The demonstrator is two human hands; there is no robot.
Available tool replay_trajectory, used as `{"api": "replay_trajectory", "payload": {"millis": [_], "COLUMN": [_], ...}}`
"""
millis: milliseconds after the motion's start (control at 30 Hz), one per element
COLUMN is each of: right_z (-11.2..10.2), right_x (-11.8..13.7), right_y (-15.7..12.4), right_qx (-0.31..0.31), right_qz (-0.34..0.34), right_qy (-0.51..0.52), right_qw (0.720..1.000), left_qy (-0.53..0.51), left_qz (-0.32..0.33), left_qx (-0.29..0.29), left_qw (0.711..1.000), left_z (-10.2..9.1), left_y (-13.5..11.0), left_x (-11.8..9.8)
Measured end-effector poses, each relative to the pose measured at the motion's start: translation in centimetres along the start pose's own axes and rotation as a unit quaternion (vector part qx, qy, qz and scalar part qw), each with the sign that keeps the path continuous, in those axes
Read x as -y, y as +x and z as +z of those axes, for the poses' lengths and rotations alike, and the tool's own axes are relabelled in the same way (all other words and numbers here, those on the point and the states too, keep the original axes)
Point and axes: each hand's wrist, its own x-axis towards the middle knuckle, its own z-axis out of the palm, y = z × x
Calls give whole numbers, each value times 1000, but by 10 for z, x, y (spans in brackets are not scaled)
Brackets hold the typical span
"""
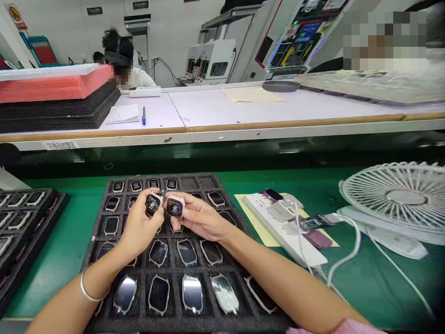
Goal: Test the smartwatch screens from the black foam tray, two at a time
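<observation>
My left hand (pixel 139 225) pinches a small square smartwatch body (pixel 153 205) with a pale case and dark screen. My right hand (pixel 200 215) holds a second smartwatch body (pixel 174 207) by its edges, its screen lit with colour. The two watches nearly touch above a black foam tray (pixel 167 178). Its pockets hold several watch bodies and glossy, pale-rimmed watch parts (pixel 159 253). My hands and wrists hide the tray's middle pockets.
A second black foam tray (pixel 24 222) sits at left. To the right are a white power strip (pixel 278 222) with cables and a white fan (pixel 399 197). Beyond a dark gap, a co-worker (pixel 120 60) sits at a white bench (pixel 278 104).
</observation>
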Motion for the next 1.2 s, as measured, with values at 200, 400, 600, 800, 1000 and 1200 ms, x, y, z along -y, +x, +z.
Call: {"api": "replay_trajectory", "payload": {"millis": [200,400,600,800,1000,1200], "right_z": [1,0,-2,0,0,0], "right_x": [2,0,0,1,2,1], "right_y": [-2,-1,-2,-1,-2,-3], "right_qx": [-10,1,5,5,-8,6], "right_qz": [10,5,-1,3,3,6], "right_qy": [-6,-10,-6,-6,-10,-5], "right_qw": [1000,1000,1000,1000,1000,1000], "left_qy": [-9,-41,-111,-96,-111,-116], "left_qz": [8,2,-27,-22,-24,-25], "left_qx": [-1,15,32,44,46,48], "left_qw": [1000,999,993,994,992,992], "left_z": [1,-1,-1,-2,-2,-2], "left_y": [1,3,6,5,6,6], "left_x": [4,4,0,1,-1,-1]}}
